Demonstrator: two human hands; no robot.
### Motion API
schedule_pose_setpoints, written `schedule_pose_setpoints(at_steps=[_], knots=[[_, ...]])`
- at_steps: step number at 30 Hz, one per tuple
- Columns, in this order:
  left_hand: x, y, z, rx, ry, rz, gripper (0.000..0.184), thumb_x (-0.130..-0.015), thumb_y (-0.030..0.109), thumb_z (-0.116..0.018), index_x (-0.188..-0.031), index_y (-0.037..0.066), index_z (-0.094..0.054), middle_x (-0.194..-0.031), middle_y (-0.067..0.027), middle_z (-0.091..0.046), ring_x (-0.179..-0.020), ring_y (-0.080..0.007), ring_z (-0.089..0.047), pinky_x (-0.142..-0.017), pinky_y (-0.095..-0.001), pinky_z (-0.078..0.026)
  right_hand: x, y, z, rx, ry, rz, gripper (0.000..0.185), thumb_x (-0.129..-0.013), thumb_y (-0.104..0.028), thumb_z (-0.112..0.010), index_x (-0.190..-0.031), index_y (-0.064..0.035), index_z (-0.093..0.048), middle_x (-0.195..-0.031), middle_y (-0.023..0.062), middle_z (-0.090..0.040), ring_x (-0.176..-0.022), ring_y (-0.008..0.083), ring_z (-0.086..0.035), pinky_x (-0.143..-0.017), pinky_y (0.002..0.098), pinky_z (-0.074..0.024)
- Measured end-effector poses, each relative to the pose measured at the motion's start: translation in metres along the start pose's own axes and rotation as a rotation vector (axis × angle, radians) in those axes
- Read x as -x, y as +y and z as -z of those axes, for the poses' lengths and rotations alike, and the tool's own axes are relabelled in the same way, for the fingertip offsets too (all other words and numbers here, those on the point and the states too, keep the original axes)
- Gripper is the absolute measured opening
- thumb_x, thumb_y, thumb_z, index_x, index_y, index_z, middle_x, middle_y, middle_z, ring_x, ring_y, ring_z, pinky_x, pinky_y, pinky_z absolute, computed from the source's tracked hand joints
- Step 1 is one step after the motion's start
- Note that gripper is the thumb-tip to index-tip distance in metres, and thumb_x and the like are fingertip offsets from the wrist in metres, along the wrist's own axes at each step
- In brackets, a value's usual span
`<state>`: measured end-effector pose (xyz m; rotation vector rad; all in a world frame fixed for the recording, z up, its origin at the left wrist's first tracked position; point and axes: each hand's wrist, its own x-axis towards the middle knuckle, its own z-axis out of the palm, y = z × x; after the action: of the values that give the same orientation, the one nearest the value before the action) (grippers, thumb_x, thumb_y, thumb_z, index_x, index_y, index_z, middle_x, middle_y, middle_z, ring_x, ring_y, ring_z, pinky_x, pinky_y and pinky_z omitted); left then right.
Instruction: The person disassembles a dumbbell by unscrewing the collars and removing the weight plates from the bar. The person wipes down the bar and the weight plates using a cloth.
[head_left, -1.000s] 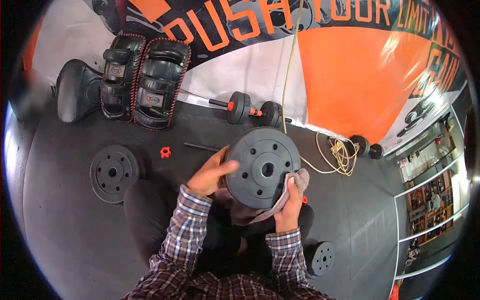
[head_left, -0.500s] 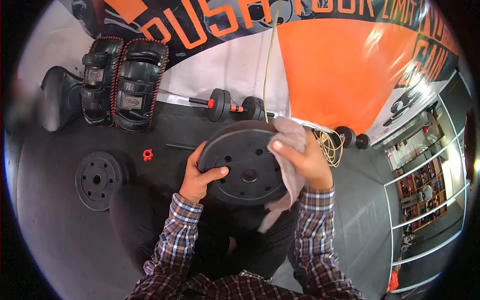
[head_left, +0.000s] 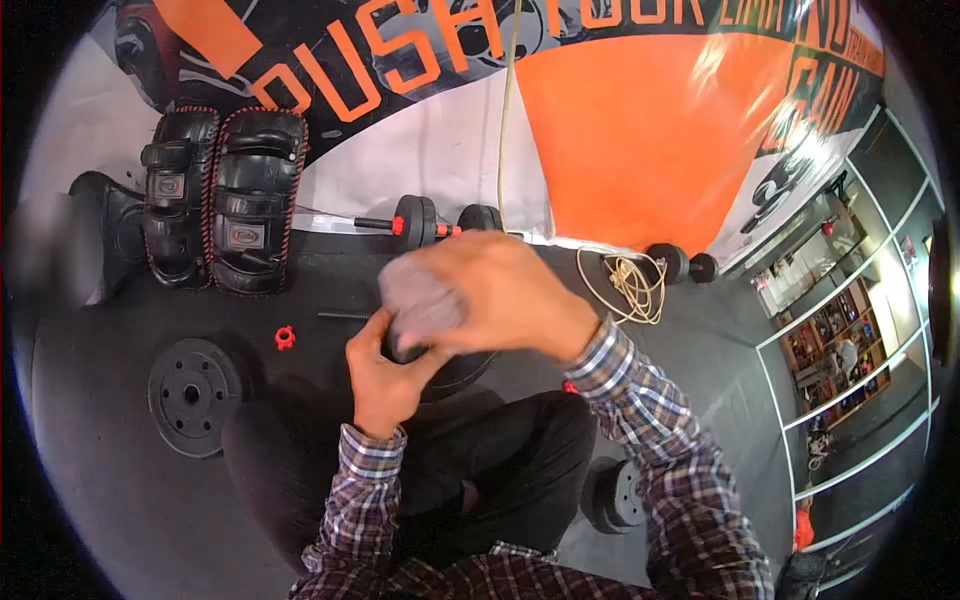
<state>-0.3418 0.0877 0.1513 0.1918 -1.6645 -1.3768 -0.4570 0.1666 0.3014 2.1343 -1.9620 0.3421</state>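
Note:
Between my hands a dark weight plate [head_left: 462, 380] is tilted nearly edge-on, mostly hidden behind my hands and the cloth. My left hand [head_left: 385, 375] grips its near left edge with thumb and fingers. Over the plate's upper left edge, my right hand [head_left: 500, 295] presses a greyish cloth [head_left: 420, 298]; its fingers are blurred and closed on the cloth. On the floor at left lies another round plate [head_left: 192, 397] with a ring of holes. A red star-shaped collar [head_left: 285, 338] and a thin dark bar [head_left: 343, 316] lie beyond my left hand.
Black pads [head_left: 254, 200] lean against the wall at upper left. An assembled dumbbell [head_left: 415, 223] lies by the wall. Coiled cable [head_left: 635, 290] sits beside a smaller dumbbell [head_left: 670, 262]. More plates [head_left: 612, 497] lie to the right of my legs.
The plate has turned from face-on to nearly edge-on. My right hand has moved with the cloth from the plate's right side across to its upper left edge. The view has shifted.

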Motion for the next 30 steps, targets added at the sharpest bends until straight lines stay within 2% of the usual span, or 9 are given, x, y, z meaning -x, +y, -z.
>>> schedule_pose_setpoints(at_steps=[2, 7, 11, 15, 17, 21, 25, 27, 30], knots=[[-0.001, -0.004, -0.004, 0.423, 0.060, 0.311, 0.043, -0.071, 0.005, -0.081, -0.109, -0.007, -0.063, -0.102, -0.0096, -0.069, -0.091, -0.0145, -0.064, -0.084, -0.0283, -0.050, 0.026, 0.029, -0.004, -0.404, 0.124, -0.333, 0.056, -0.075, -0.045, -0.077, -0.106, 0.0007, -0.066, -0.097, 0.0118, -0.070, -0.093, 0.0275, -0.067, -0.088, 0.0397, -0.0507], [0.001, -0.020, -0.006, 0.796, 0.188, 0.325, 0.045, -0.077, 0.012, -0.079, -0.115, -0.005, -0.061, -0.105, -0.0088, -0.068, -0.095, -0.0173, -0.064, -0.087, -0.0294, -0.049, 0.135, 0.084, -0.104, -1.329, 0.653, -0.802, 0.058, -0.091, -0.036, -0.064, -0.134, 0.0001, -0.049, -0.135, 0.0147, -0.054, -0.126, 0.0314, -0.051, -0.107, 0.0465, -0.0406], [0.004, -0.020, -0.012, 0.927, 0.220, 0.335, 0.053, -0.083, 0.024, -0.074, -0.123, -0.004, -0.056, -0.116, -0.0118, -0.063, -0.103, -0.0214, -0.062, -0.091, -0.0339, -0.050, 0.157, -0.007, -0.158, -1.881, 0.950, -1.033, 0.056, -0.092, -0.027, -0.063, -0.139, -0.0048, -0.044, -0.132, 0.0124, -0.056, -0.123, 0.0308, -0.054, -0.107, 0.0460, -0.0414], [0.023, -0.031, -0.034, 1.117, 0.233, 0.510, 0.056, -0.096, 0.036, -0.057, -0.138, 0.001, -0.045, -0.136, -0.0156, -0.051, -0.121, -0.0302, -0.054, -0.103, -0.0433, -0.045, 0.137, -0.070, -0.182, -1.722, 1.026, -1.032, 0.044, -0.092, -0.020, -0.060, -0.132, -0.0040, -0.051, -0.125, 0.0098, -0.060, -0.119, 0.0274, -0.056, -0.104, 0.0429, -0.0438], [0.023, -0.029, -0.041, 1.254, 0.201, 0.476, 0.061, -0.089, 0.027, -0.066, -0.139, 0.000, -0.043, -0.132, -0.0139, -0.054, -0.120, -0.0284, -0.055, -0.101, -0.0408, -0.046, 0.117, -0.075, -0.145, -1.841, 1.089, -0.909, 0.038, -0.092, -0.015, -0.059, -0.128, -0.0030, -0.055, -0.123, 0.0082, -0.062, -0.118, 0.0258, -0.057, -0.102, 0.0408, -0.0453], [-0.003, -0.011, -0.003, 1.082, -0.147, 0.185, 0.063, -0.084, 0.018, -0.069, -0.137, -0.003, -0.043, -0.128, -0.0133, -0.058, -0.116, -0.0245, -0.058, -0.101, -0.0360, -0.045, 0.131, -0.047, -0.104, -1.715, 1.107, -0.716, 0.054, -0.083, -0.011, -0.063, -0.135, -0.0009, -0.048, -0.130, 0.0123, -0.058, -0.118, 0.0271, -0.057, -0.103, 0.0400, -0.0457], [0.008, -0.033, 0.006, 0.808, -0.054, 0.456, 0.062, -0.080, 0.020, -0.073, -0.132, -0.004, -0.048, -0.122, -0.0131, -0.060, -0.110, -0.0225, -0.060, -0.099, -0.0343, -0.046, 0.148, -0.024, -0.070, -1.195, 0.807, -0.695, 0.066, -0.072, -0.006, -0.074, -0.132, 0.0037, -0.047, -0.120, 0.0128, -0.060, -0.111, 0.0264, -0.059, -0.098, 0.0371, -0.0467], [0.030, -0.083, -0.011, 0.962, 0.141, 0.473, 0.063, -0.081, 0.026, -0.073, -0.133, -0.001, -0.049, -0.125, -0.0122, -0.059, -0.115, -0.0254, -0.057, -0.100, -0.0399, -0.046, 0.126, -0.027, -0.040, -0.843, 0.626, -0.527, 0.052, -0.073, -0.005, -0.078, -0.119, 0.0056, -0.055, -0.101, 0.0105, -0.066, -0.095, 0.0225, -0.064, -0.091, 0.0316, -0.0494], [0.024, -0.058, -0.029, 1.276, 0.215, 0.527, 0.067, -0.086, 0.046, -0.067, -0.136, 0.004, -0.048, -0.130, -0.0123, -0.056, -0.119, -0.0291, -0.055, -0.102, -0.0448, -0.045, 0.095, -0.045, -0.010, -0.304, 0.417, -0.424, 0.038, -0.068, -0.007, -0.082, -0.099, 0.0063, -0.064, -0.092, 0.0194, -0.065, -0.087, 0.0300, -0.065, -0.084, 0.0328, -0.0521]])
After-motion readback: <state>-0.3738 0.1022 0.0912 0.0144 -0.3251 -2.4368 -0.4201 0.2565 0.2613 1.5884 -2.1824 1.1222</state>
